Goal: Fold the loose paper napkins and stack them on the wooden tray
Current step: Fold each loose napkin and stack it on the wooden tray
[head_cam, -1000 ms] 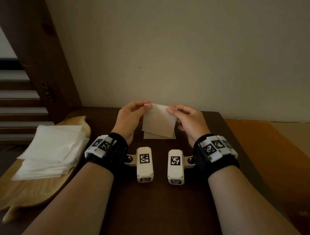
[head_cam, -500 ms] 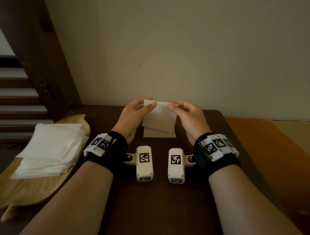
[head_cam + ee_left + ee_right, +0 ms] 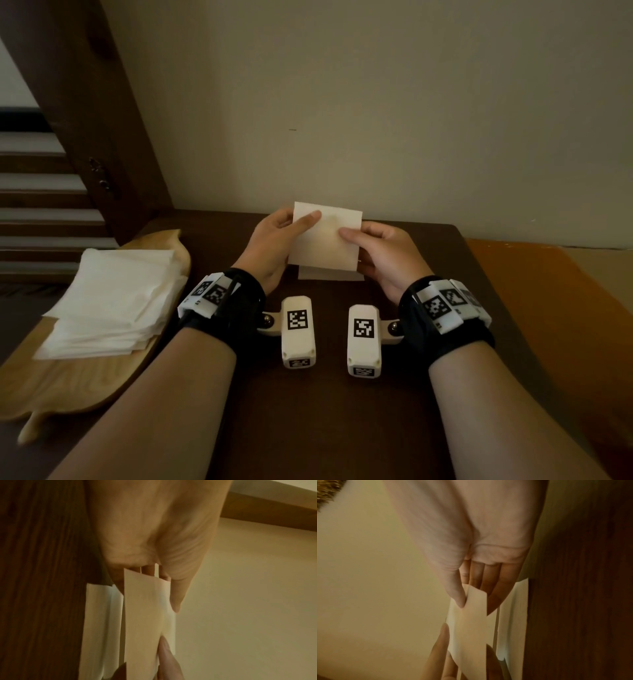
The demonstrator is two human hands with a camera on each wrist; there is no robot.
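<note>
Paper napkin pinched by both hands, stacked tray only overhead

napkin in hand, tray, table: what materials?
Napkin: thin matte white paper, it seems; light glows through it and the fold is crisp. Both hands pinch it: left hand, right hand.
Tray: pale unpainted wood, smooth, faint grain, leaf-shaped.
Table: dark brown wood or veneer, matte, streaky grain in the wrist views.

Dim cream wall behind dark wooden table.
</note>
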